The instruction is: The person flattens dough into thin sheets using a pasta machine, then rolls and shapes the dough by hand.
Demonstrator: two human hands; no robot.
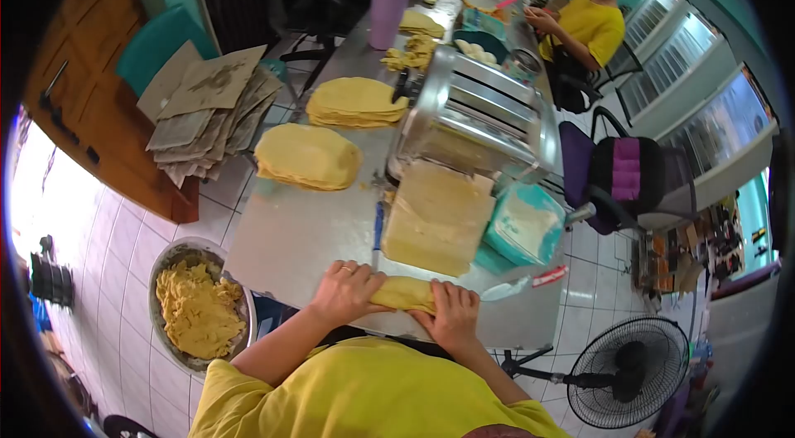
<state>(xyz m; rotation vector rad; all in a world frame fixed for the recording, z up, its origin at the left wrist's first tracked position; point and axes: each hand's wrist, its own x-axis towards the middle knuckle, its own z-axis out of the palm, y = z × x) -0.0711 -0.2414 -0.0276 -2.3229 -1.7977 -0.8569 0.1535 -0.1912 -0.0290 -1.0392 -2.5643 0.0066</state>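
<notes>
A piece of yellow dough lies near the front edge of the metal table. My left hand grips its left end, a ring on one finger. At the other end, the fingers of my right hand are curled over the dough, thumb below. Just beyond my hands is a flour-dusted board or sheet, leading up to a metal dough roller machine. Two stacks of flattened dough sheets, a nearer one and a farther one, sit left of the machine.
A teal tub of white powder and a red-handled spatula are at right. On the floor at left stands a basin of dough; at right, a fan. A purple tumbler stands farther back. A person in yellow sits beyond.
</notes>
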